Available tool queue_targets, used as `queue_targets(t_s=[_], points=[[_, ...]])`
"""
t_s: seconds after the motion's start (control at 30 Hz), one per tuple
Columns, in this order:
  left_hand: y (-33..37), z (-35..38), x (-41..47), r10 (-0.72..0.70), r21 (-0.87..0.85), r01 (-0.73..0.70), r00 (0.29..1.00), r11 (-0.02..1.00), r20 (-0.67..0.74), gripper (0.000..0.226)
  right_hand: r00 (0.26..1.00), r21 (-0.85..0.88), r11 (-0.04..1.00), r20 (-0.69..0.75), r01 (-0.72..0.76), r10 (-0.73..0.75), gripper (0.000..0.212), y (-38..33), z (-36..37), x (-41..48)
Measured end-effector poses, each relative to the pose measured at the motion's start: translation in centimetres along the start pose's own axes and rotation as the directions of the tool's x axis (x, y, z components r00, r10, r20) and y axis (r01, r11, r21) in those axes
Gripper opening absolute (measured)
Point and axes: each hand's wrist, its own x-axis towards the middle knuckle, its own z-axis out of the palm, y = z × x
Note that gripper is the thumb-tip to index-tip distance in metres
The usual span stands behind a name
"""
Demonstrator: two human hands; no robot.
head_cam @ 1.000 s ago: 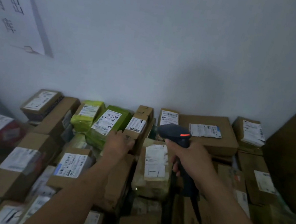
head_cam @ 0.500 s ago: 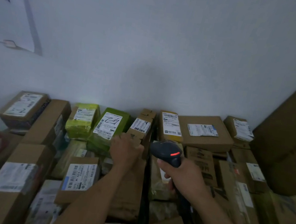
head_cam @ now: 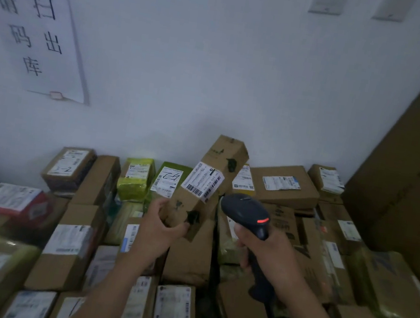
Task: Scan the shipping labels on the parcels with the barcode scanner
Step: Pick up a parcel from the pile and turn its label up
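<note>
Gripping the long brown parcel (head_cam: pixel 218 165) only at its bottom end is your main risk. Your left hand (head_cam: pixel 164 222) has thumb and fingers curled round the lower corner, and most of the box leans up and to the right above that hold. I judge it could pivot or slip and drop onto the packed parcels (head_cam: pixel 70 244) below.

Your right hand (head_cam: pixel 268 252) has its fingers wrapped round the handle of the barcode scanner (head_cam: pixel 245 213). I cannot tell whether a finger sits on the trigger. The scanner head, with its small red light, is just right of the parcel's lower half, below the shipping label (head_cam: pixel 202 182). From so close and so far to one side, the beam may miss the code. It could also catch a neighbouring label instead, such as the one on the green parcel (head_cam: pixel 167 179) directly behind.

The parcel is just above the centre of the frame, raised clear of the pile against the white wall. It is a narrow, plain cardboard box with dark printed marks near its top and bottom. The white label sits at mid-height and folds over one long edge, so its barcodes spread across two faces. That fold could spoil a read unless one face squarely meets the scanner.
</note>
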Motion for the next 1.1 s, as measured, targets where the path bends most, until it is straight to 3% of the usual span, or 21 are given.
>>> queue_targets(t_s=[0.2,0.4,0.6,0.8,0.9,1.1], points=[[1.0,0.1,-8.3,-0.080,-0.105,0.095,0.987,0.990,0.137,0.074,0.997,0.202,0.978,0.056,-0.055,0.045,0.010,-0.8,-0.3,-4.6],[2.5,1.6,-13.0,-0.045,-0.205,0.083,0.982,0.975,0.183,0.052,0.999,0.375,0.926,0.040,-0.035,0.022,0.011,-0.3,0.0,-7.8],[3.6,0.9,-14.7,-0.111,-0.303,0.122,0.992,0.945,0.053,0.074,0.993,0.218,0.975,0.100,0.039,-0.062,0.007,-0.9,-0.7,-9.7],[1.8,-2.0,-14.4,-0.159,-0.301,0.099,0.970,0.949,-0.183,0.084,0.971,-0.039,0.994,0.221,0.103,-0.092,0.027,-1.0,-2.0,-10.9],[1.1,-2.8,-14.7,-0.147,-0.255,0.076,0.951,0.964,-0.272,0.089,0.960,-0.064,0.991,0.263,0.116,-0.095,0.030,-0.9,-2.2,-11.6],[0.1,-3.0,-14.8,-0.153,-0.249,0.075,0.938,0.966,-0.311,0.094,0.939,-0.021,0.994,0.330,0.108,-0.095,0.023,-1.2,-2.3,-12.3]])
